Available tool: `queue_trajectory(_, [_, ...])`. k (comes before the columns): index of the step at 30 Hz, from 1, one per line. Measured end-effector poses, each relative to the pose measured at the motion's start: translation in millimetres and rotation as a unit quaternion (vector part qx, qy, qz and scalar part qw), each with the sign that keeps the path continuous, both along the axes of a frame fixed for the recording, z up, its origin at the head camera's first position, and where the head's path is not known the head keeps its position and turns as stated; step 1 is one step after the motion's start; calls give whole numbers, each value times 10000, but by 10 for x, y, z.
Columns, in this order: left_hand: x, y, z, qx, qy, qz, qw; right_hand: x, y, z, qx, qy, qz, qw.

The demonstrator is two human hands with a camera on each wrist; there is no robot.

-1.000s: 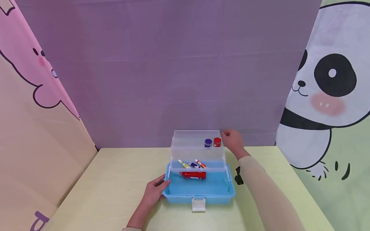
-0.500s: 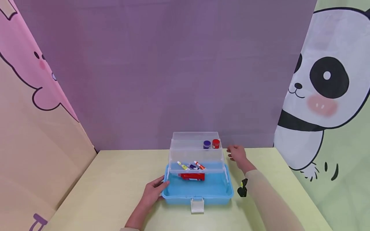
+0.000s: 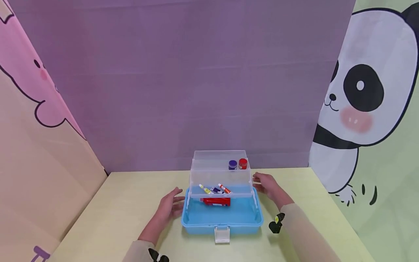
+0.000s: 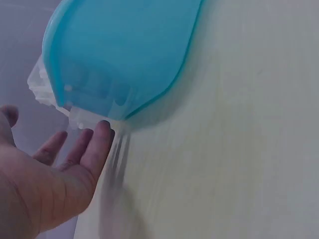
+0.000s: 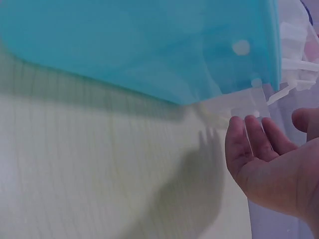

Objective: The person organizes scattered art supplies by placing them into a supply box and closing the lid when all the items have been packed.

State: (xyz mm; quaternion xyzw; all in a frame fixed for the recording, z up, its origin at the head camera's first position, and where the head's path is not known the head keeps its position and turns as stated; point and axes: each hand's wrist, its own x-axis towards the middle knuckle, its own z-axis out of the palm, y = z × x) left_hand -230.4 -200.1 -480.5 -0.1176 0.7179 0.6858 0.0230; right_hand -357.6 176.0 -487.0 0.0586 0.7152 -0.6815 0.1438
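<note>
A blue plastic box (image 3: 235, 214) with a white front latch (image 3: 222, 235) stands on the table, its clear trays (image 3: 220, 178) raised and folded out toward the back. Inside lie a red bottle (image 3: 216, 201) and several small paint tubes (image 3: 224, 188). A purple-lidded jar (image 3: 232, 165) and a red-lidded jar (image 3: 243, 163) sit in the upper tray. Beside the box's left side is my left hand (image 3: 170, 205), fingers extended, holding nothing. My right hand (image 3: 266, 185) is at the right rear side with relaxed fingers; in the right wrist view its fingertips (image 5: 251, 122) are close to a clear part at the box's back.
The pale wooden table (image 3: 137, 196) extends to both sides of the box. A purple cloth backdrop (image 3: 170, 91) rises right behind it. Printed side panels flank the table, with a panda (image 3: 363, 91) on the right.
My left hand has let go of the box's left side and moved farther back along it. My right hand has come down from the upper tray's edge to the box's right rear side.
</note>
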Motion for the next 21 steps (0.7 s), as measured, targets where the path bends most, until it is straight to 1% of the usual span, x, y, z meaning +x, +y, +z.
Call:
queue_trajectory(2, [-81, -40, 11, 430, 1, -78, 9990, 20, 14, 1, -27, 8, 100, 9999])
queue_trajectory(4, [-155, -80, 15, 863, -14, -119, 9962, 37, 28, 8, -66, 31, 224, 9997])
queue_trajectory(6, [-216, -116, 11, 1191, -31, -220, 9926, 53, 35, 24, -111, 8, 271, 9996])
queue_trajectory(9, [-315, -163, 33, 1695, -50, -348, 9849, 49, 32, 56, -189, -22, 350, 9992])
queue_trajectory(11, [-372, -188, 49, 1937, -35, -458, 9800, 45, 23, 70, -293, -73, 331, 9990])
queue_trajectory(13, [-421, -201, 71, 2202, -55, -487, 9742, 44, 16, 75, -395, -94, 367, 9985])
queue_trajectory(15, [-457, -205, 84, 2318, -61, -586, 9710, 47, 11, 77, -496, -158, 371, 9980])
queue_trajectory(18, [-500, -192, 105, 2475, -186, -687, 9663, 43, 3, 80, -611, -250, 357, 9972])
queue_trajectory(21, [-551, -171, 129, 2468, -235, -878, 9648, 9, -7, 81, -706, -288, 292, 9967])
